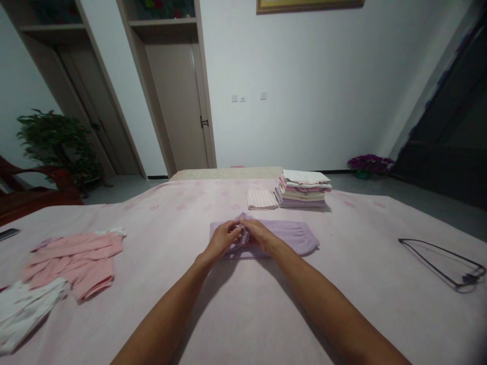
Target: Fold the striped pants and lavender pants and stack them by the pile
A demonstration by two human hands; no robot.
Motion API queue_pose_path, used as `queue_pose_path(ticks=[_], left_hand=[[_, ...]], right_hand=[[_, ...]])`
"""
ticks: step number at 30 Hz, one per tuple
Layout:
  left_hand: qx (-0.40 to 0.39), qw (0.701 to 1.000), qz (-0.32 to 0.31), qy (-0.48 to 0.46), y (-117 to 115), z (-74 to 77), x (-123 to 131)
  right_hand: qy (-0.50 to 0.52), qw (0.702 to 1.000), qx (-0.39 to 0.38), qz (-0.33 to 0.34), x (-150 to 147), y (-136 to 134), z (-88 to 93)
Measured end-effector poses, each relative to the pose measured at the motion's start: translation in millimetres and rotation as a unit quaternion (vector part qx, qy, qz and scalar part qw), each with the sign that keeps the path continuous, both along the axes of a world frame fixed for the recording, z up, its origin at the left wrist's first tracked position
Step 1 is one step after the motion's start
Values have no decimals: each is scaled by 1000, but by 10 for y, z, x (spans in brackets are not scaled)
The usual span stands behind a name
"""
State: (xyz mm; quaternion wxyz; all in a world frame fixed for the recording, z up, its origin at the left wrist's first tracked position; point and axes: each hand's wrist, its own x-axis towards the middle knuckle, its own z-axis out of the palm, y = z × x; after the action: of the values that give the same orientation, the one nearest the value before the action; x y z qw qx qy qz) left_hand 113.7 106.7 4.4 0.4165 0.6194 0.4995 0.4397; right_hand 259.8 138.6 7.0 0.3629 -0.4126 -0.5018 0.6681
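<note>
Pale pink bedspread with a faint floral print under everything here, and right at its centre a lilac ribbed-knit pair of trousers, lying flat and doubled over, ribbed cuffs out to the right. Both hands are on it: the left hand and the right hand meet over a bunched fold, fingers curled nearly closed, pinching the soft knit between them. That pinch is the weak point: the knit looks stretchy and slippery, so a loose grip could let the layers slide and skew the edges. Off to the left, a crumpled salmon-pink long-sleeved top and a white cloth garment lie within reach of a stray elbow; to the right, a thin black wire hanger could snag the knit if it gets dragged across. Further up, a striped pale pink folded cloth sits beside a neat stack of folded pastel clothes, which could topple if bumped.
</note>
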Motion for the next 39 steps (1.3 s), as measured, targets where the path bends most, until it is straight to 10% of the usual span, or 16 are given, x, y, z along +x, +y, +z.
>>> queue_pose_path(ticks=[4,12,25,39], left_hand=[[45,998,44,-23,-66,-26,-105],[257,914,50,310,-323,-333,-224],[246,881,24,403,-236,-567,69],[282,866,-30,413,-212,-733,108]], right_hand=[[-12,998,32,-51,123,0,-30],[-33,996,33,-83,814,-12,265],[-126,980,94,-120,1542,-73,288],[-501,822,225,-151,1931,-18,-2]])
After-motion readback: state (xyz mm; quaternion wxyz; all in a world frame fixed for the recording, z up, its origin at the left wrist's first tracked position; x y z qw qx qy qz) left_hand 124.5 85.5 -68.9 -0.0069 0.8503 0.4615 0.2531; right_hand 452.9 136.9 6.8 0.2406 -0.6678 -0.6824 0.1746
